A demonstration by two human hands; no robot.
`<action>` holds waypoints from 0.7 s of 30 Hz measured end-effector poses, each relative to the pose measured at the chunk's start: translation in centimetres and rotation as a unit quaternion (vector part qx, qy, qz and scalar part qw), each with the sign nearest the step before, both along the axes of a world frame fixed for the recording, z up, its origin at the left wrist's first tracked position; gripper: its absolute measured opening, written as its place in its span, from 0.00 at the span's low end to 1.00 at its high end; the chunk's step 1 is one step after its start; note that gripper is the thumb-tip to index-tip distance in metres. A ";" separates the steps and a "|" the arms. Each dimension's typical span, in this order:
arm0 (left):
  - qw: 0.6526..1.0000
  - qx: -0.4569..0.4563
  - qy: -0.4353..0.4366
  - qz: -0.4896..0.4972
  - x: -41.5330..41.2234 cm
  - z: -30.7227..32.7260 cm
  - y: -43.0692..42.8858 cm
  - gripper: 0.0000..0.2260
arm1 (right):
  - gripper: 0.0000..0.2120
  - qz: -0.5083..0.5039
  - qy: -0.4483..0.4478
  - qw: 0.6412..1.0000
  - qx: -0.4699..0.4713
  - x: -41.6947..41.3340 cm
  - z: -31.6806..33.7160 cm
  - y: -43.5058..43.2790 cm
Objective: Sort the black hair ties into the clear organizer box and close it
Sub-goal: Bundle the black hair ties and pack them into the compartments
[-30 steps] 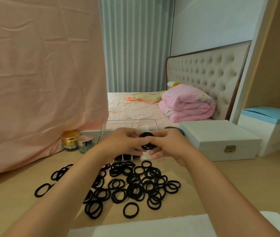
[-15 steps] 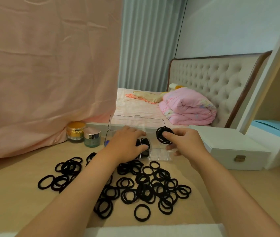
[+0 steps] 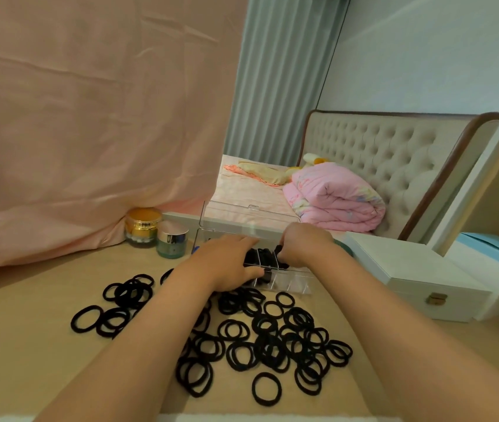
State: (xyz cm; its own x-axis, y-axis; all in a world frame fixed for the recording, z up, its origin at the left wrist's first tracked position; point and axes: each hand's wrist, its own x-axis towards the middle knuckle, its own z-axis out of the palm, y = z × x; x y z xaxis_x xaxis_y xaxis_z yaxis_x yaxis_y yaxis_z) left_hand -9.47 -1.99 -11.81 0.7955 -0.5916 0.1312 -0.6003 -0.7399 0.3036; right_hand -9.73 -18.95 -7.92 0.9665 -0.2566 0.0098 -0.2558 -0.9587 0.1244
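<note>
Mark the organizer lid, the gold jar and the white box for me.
Lid (image 3: 249, 219): head view, middle of the raised clear panel.
Gold jar (image 3: 143, 228): head view, its gold side band.
White box (image 3: 403, 263): head view, flat top.

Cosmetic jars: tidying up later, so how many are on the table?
2: the gold-lidded jar by the pink cloth, the silver-lidded jar just right of it. The cloth may hide more.

One head-worn camera looks forward and down, close above the table (image 3: 29, 345).
</note>
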 end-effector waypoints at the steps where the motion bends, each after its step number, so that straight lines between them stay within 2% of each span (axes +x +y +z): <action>1: 1.000 0.000 0.000 0.000 0.0 0.1 0.1 0.32 | 0.09 0.008 0.034 0.999 -0.009 0.2 0.1 0.3; 5: 1.000 0.003 0.003 0.001 0.1 0.1 0.3 0.32 | 0.09 0.053 0.126 0.990 0.022 0.2 0.9 0.3; 8: 1.000 0.008 0.001 0.000 0.3 -0.1 0.2 0.31 | 0.18 0.067 0.145 0.984 0.079 -0.6 2.3 -0.5; 10: 1.000 0.008 0.000 -0.001 0.4 -0.1 0.1 0.31 | 0.23 0.077 0.083 0.984 0.139 -1.1 3.1 -1.2; 11: 1.000 0.007 -0.004 -0.001 0.4 -0.1 0.0 0.31 | 0.22 0.089 0.035 0.982 0.165 -1.4 3.3 -1.6; 13: 1.000 0.001 -0.009 -0.004 0.4 -0.1 -0.2 0.31 | 0.14 0.116 -0.036 0.975 0.187 -2.0 3.2 -2.2; 15: 1.000 -0.007 -0.011 -0.014 0.2 -0.1 -0.4 0.31 | 0.12 0.133 -0.031 0.977 0.162 -3.0 2.5 -2.0; 19: 0.999 -0.001 -0.024 -0.040 -0.3 -0.2 -1.0 0.29 | 0.20 0.149 0.064 0.985 0.055 -3.8 0.1 -1.3; 21: 0.999 0.005 -0.028 -0.044 -0.5 -0.3 -1.1 0.29 | 0.22 0.154 0.064 0.984 0.059 -4.1 -0.4 -1.2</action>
